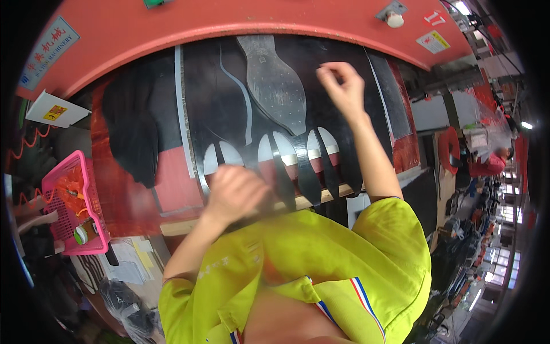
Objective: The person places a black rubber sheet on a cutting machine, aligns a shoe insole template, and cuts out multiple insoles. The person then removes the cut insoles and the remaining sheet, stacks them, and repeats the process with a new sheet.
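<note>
My right hand (342, 87) is raised over the right part of a black sheet (344, 117), its fingers bent in toward the thumb; whatever they hold, if anything, I cannot make out. Low in front of my body, my left hand (236, 192) is smeared by motion, so its fingers are unclear. Between the hands, along the near edge, lie several long dark tapered pieces (307, 178) with pale rounded shapes (285, 146) between them. Farther off, a grey translucent sole-shaped plate (278, 86) with small dots lies on the sheet, beside a thin curved pale strip (243, 97).
A red machine beam (229, 17) spans the far side, with a white knob (394, 19). Dark material (132, 126) is heaped on the bed at left. A pink plastic basket (94, 212) with orange contents stands beyond it. Another person (490, 165) is far right.
</note>
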